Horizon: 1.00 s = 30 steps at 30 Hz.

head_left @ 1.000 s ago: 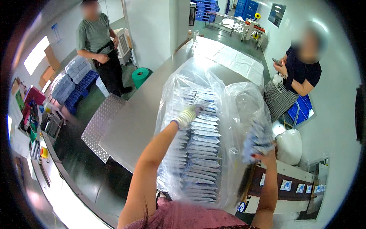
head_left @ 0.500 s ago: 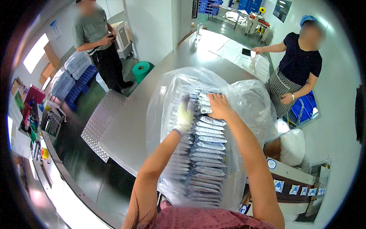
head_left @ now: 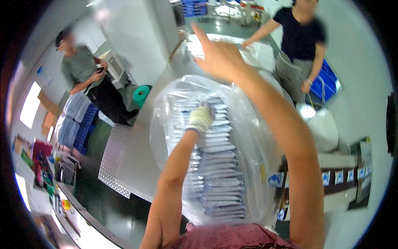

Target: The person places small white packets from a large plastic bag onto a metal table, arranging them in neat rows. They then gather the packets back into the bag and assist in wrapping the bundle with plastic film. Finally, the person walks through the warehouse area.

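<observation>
Rows of small silver-white packets [head_left: 222, 166] stand tightly side by side inside a large clear plastic bag [head_left: 253, 162] on the metal table. My left hand [head_left: 201, 119], in a pale knit glove with darker fingertips, rests on the far part of the packets. Its fingers reach forward over their top edges, and the tips are partly hidden. My right hand [head_left: 224, 60] is bare and raised beyond the bag's far end. Its index finger stretches forward and the thumb stands apart. Nothing shows in it, though motion blurs it a little.
The metal table [head_left: 137, 162] reaches left and away. White sheeting [head_left: 263, 56] lies at its far right, where a person in a dark top [head_left: 298, 33] leans in. Another person [head_left: 89, 79] stands at left near a green roll [head_left: 141, 95]. A conveyor [head_left: 331, 189] carries packets at right.
My right hand has left the packets and moved up and forward past the bag. My left hand has shifted onto the right-hand row. The view has turned, and the person at right has moved.
</observation>
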Each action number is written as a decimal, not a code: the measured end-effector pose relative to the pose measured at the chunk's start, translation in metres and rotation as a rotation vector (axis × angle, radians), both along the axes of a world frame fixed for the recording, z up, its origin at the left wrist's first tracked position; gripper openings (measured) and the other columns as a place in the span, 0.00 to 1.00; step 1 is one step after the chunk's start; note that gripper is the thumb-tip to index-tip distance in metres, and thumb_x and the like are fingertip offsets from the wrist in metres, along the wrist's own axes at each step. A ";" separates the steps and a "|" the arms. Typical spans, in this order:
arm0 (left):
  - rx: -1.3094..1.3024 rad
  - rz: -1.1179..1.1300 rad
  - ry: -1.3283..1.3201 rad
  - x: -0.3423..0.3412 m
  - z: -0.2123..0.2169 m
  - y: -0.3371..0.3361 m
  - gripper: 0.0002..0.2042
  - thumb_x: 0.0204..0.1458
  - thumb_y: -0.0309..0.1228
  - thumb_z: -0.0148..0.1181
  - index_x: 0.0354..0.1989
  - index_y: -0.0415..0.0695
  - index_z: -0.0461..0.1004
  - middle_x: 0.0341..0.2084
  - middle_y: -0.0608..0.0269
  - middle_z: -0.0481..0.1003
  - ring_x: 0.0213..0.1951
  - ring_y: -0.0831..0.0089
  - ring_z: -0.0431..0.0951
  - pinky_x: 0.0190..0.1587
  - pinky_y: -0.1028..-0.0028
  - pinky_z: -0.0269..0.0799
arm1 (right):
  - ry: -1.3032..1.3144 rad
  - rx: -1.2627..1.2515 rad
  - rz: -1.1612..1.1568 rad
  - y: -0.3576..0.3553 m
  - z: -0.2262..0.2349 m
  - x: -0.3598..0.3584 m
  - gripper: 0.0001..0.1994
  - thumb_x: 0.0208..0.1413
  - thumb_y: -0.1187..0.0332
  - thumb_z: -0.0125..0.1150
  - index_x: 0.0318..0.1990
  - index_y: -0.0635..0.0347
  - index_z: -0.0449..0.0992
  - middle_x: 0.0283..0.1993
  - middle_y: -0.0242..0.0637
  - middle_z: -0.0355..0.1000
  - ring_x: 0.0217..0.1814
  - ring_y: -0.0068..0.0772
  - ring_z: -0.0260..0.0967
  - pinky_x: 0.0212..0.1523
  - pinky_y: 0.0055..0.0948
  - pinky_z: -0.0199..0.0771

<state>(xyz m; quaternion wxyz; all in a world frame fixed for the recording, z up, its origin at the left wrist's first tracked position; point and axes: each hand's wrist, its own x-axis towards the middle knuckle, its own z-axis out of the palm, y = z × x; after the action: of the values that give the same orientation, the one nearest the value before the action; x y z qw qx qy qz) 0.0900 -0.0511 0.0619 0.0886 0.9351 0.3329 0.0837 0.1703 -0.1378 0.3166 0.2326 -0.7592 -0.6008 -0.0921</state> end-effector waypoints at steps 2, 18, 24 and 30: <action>-0.084 -0.037 0.045 0.003 0.003 0.000 0.23 0.55 0.43 0.40 0.51 0.39 0.63 0.49 0.43 0.66 0.50 0.50 0.68 0.52 0.58 0.64 | -0.194 0.276 -0.063 0.011 0.035 0.029 0.29 0.48 0.59 0.57 0.57 0.57 0.57 0.37 0.45 0.72 0.36 0.45 0.71 0.35 0.41 0.71; 0.060 -0.223 -0.159 0.022 -0.021 0.005 0.16 0.54 0.37 0.43 0.50 0.47 0.66 0.48 0.47 0.67 0.48 0.48 0.69 0.49 0.57 0.65 | 0.684 -0.399 -0.408 -0.410 -0.253 0.048 0.21 0.47 0.58 0.61 0.44 0.64 0.70 0.33 0.45 0.71 0.33 0.39 0.70 0.34 0.34 0.69; 0.042 -0.185 -0.134 0.008 -0.033 0.023 0.17 0.54 0.35 0.44 0.52 0.49 0.64 0.50 0.49 0.65 0.50 0.47 0.67 0.51 0.58 0.64 | 0.704 -0.596 -0.549 -0.513 -0.337 0.007 0.16 0.47 0.63 0.55 0.43 0.60 0.73 0.37 0.47 0.73 0.42 0.48 0.70 0.42 0.40 0.70; 0.103 -0.248 -0.131 0.014 -0.033 0.019 0.15 0.57 0.34 0.42 0.52 0.47 0.64 0.49 0.48 0.66 0.49 0.47 0.67 0.51 0.60 0.63 | 0.456 -0.630 -0.896 -0.619 -0.367 0.084 0.13 0.46 0.66 0.53 0.40 0.59 0.74 0.41 0.47 0.72 0.45 0.48 0.69 0.45 0.43 0.69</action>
<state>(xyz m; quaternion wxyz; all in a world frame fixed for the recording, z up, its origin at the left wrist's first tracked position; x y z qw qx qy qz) 0.1040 -0.0324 0.0293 0.0717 0.9648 0.2037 0.1499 0.2540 -0.7567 -0.0503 0.0577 -0.9720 -0.1553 0.1667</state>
